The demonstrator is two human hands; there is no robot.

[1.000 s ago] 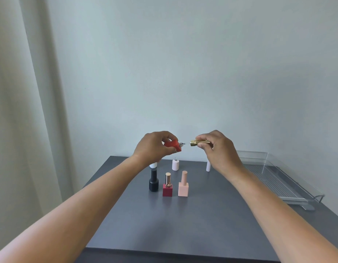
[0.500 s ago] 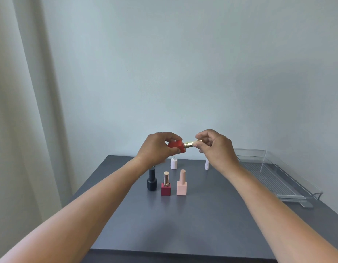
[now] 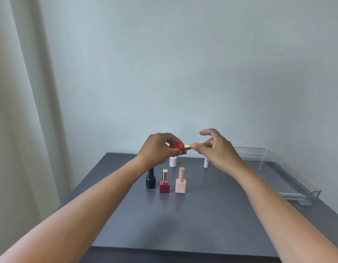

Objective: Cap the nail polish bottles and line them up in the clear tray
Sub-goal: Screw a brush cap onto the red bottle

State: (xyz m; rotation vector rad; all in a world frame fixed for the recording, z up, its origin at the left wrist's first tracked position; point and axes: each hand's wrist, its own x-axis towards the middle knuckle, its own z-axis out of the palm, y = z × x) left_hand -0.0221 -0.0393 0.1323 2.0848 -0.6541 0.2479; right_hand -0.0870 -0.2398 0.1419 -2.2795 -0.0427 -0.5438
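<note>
table (image 3: pixel 192 221) front free, bottles (image 3: pixel 164 184) mid

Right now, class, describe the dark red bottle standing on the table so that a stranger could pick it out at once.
Start at the grey table and find the row of three capped bottles below the raised hands. The dark red bottle is the middle one, between the black bottle and the pale pink bottle. It alone has a square maroon base and a shiny gold cap.

Plain room: pale wall (image 3: pixel 202 63), curtain (image 3: pixel 22 111), dark grey table (image 3: pixel 183 224)
</note>
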